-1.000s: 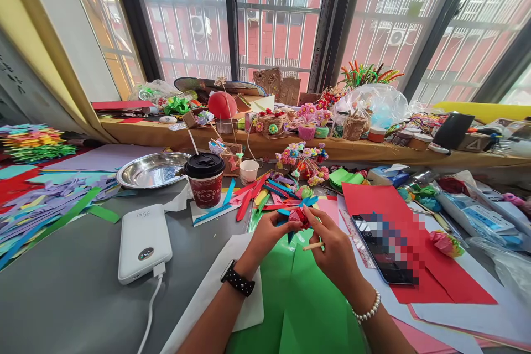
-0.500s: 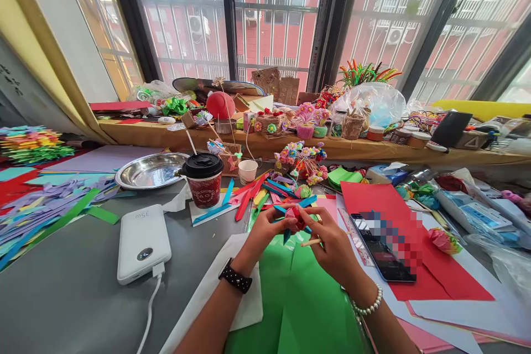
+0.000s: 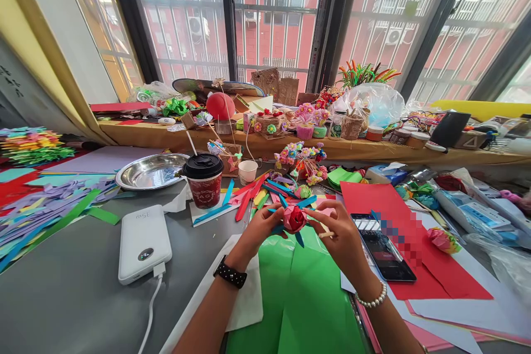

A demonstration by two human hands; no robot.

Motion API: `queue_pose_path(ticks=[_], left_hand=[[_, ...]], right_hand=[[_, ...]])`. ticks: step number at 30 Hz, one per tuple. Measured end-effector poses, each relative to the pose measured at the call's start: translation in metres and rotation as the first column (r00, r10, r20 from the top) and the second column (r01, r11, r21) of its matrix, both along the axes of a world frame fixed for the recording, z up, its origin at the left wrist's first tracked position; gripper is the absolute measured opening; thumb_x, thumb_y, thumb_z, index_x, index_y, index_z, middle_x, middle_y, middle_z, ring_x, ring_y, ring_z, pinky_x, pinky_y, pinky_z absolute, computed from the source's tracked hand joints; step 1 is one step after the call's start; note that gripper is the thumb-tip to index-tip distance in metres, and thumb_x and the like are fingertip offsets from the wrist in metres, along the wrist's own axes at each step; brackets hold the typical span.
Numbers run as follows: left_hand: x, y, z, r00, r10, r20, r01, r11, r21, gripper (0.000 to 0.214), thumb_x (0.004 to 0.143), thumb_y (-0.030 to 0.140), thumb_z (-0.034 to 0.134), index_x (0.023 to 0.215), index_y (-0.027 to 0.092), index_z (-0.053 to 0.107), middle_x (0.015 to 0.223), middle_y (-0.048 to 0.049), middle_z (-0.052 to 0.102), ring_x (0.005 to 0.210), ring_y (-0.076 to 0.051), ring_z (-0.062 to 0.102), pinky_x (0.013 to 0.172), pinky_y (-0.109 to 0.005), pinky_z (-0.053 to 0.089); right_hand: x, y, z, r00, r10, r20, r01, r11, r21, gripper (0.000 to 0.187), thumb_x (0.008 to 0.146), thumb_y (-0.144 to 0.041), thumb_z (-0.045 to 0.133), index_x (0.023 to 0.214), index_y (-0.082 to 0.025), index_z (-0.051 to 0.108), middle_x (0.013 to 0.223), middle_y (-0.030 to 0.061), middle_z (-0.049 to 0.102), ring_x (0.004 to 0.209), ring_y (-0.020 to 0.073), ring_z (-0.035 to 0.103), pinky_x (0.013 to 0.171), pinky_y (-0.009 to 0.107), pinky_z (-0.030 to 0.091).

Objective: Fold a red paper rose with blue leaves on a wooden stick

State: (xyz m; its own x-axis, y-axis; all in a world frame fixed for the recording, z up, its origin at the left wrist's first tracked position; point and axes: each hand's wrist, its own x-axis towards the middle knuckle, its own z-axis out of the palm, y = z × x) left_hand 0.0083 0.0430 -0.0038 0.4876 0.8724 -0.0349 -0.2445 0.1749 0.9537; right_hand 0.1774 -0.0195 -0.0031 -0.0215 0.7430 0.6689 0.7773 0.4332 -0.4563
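While the left hand [image 3: 261,227] clamps the flower [image 3: 295,218] by its left side, thumb and fingers together on the paper, the right hand [image 3: 342,232] meets it from the other side. The right fingertips lie at the flower's right edge; whether they pinch it or merely touch it, I cannot tell. That hand also grips a stick [image 3: 326,234] among its fingers, one end poking out below them, apart from the flower. The flower sits between the two hands, above the far part of the green paper [image 3: 319,287], its red face tilted up and blue strips [image 3: 299,239] spreading from beneath it.

To handle it well, the left grip should probably stay low and light, near the base, since the folded petals look easy to crush. The right fingers would do best to shape one strip at a time, pressing with the pads rather than the nails. The stick is better angled outward, lest it snag a petal. Working nearer than the loose strips [image 3: 251,197] behind should keep stray paper from catching. The second flower [image 3: 443,240], beside the phone [image 3: 384,249], could serve as a guide.
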Motion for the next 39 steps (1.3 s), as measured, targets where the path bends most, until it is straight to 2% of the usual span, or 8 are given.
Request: queue_pose_path(ticks=[5, 10, 14, 17, 21, 29, 33, 39], left_hand=[[0.001, 0.001, -0.001, 1.000, 0.000, -0.028, 0.000, 1.000, -0.011, 0.044, 0.056, 0.048, 0.066, 0.076, 0.011, 0.054, 0.055, 0.0007, 0.056, 0.047, -0.010, 0.055, 0.044, -0.021, 0.045], [-0.001, 0.002, -0.001, 0.999, -0.012, -0.045, 0.014, 0.999, 0.050, 0.063, 0.062, 0.051, 0.060, 0.110, 0.011, 0.046, 0.056, 0.0011, 0.056, 0.047, -0.012, 0.056, 0.046, -0.023, 0.046], [-0.004, 0.001, 0.001, 0.999, -0.035, -0.027, 0.040, 0.975, 0.218, 0.078, 0.062, 0.044, 0.063, 0.127, 0.024, 0.025, 0.088, -0.0037, 0.054, 0.063, -0.014, 0.060, 0.058, -0.028, 0.051], [-0.005, -0.002, 0.003, 0.991, 0.007, -0.130, 0.045, 0.918, 0.393, 0.076, 0.060, 0.029, 0.069, 0.125, 0.032, 0.031, 0.109, -0.0055, 0.046, 0.074, -0.012, 0.058, 0.066, -0.028, 0.050], [-0.003, -0.006, 0.001, 0.963, 0.081, -0.257, 0.085, 0.814, 0.574, 0.058, 0.063, 0.025, 0.067, 0.116, 0.028, 0.044, 0.116, -0.0048, 0.047, 0.085, -0.016, 0.055, 0.071, -0.028, 0.050], [-0.004, -0.005, 0.004, 0.917, 0.291, -0.272, 0.010, 0.666, 0.746, 0.048, 0.065, 0.029, 0.065, 0.110, 0.023, 0.051, 0.109, -0.0046, 0.056, 0.099, -0.019, 0.051, 0.087, -0.031, 0.041], [-0.008, -0.004, 0.005, 0.891, 0.320, -0.322, 0.055, 0.628, 0.776, 0.049, 0.064, 0.030, 0.066, 0.111, 0.022, 0.052, 0.108, -0.0058, 0.058, 0.099, -0.020, 0.051, 0.088, -0.031, 0.039], [-0.010, -0.003, 0.002, 0.876, 0.312, -0.368, 0.107, 0.618, 0.779, 0.044, 0.063, 0.033, 0.066, 0.106, 0.025, 0.057, 0.100, -0.0038, 0.060, 0.092, -0.018, 0.053, 0.083, -0.030, 0.041]], right_hand=[[0.001, 0.000, 0.000, 0.999, 0.049, 0.025, -0.048, 0.999, -0.025, 0.022, 0.079, -0.022, 0.052, 0.098, -0.027, 0.061, 0.096, 0.0045, 0.051, 0.073, 0.0140, 0.053, 0.062, 0.026, 0.047], [0.002, 0.003, -0.005, 0.998, 0.062, 0.014, -0.062, 0.998, 0.003, 0.015, 0.079, -0.019, 0.052, 0.089, -0.022, 0.062, 0.081, 0.0030, 0.054, 0.075, 0.0143, 0.056, 0.061, 0.024, 0.047], [0.001, 0.002, -0.005, 0.999, -0.036, 0.021, 0.033, 0.991, 0.127, 0.013, 0.079, -0.019, 0.051, 0.086, -0.020, 0.062, 0.077, 0.0032, 0.053, 0.070, 0.0135, 0.055, 0.058, 0.023, 0.046], [0.000, 0.001, -0.004, 0.994, -0.097, 0.042, 0.088, 0.978, 0.188, 0.013, 0.079, -0.019, 0.051, 0.086, -0.019, 0.062, 0.077, 0.0035, 0.052, 0.068, 0.0135, 0.055, 0.057, 0.023, 0.045], [-0.003, 0.000, -0.005, 0.991, -0.125, 0.042, 0.113, 0.970, 0.216, 0.012, 0.079, -0.020, 0.051, 0.085, -0.019, 0.062, 0.078, 0.0043, 0.053, 0.070, 0.0141, 0.057, 0.059, 0.025, 0.046], [-0.003, 0.000, -0.004, 0.997, 0.015, 0.082, -0.024, 0.993, 0.116, 0.011, 0.079, -0.019, 0.052, 0.088, -0.019, 0.058, 0.083, 0.0038, 0.061, 0.074, 0.0142, 0.058, 0.062, 0.023, 0.046], [-0.002, 0.001, -0.006, 0.994, 0.013, 0.111, -0.030, 0.988, 0.154, 0.009, 0.078, -0.021, 0.054, 0.085, -0.019, 0.059, 0.080, 0.0044, 0.062, 0.076, 0.0160, 0.059, 0.064, 0.025, 0.046], [-0.004, 0.001, -0.009, 0.987, -0.018, 0.157, -0.005, 0.989, 0.147, 0.013, 0.080, -0.024, 0.053, 0.076, -0.017, 0.062, 0.071, 0.0036, 0.063, 0.064, 0.0139, 0.059, 0.056, 0.022, 0.042]])
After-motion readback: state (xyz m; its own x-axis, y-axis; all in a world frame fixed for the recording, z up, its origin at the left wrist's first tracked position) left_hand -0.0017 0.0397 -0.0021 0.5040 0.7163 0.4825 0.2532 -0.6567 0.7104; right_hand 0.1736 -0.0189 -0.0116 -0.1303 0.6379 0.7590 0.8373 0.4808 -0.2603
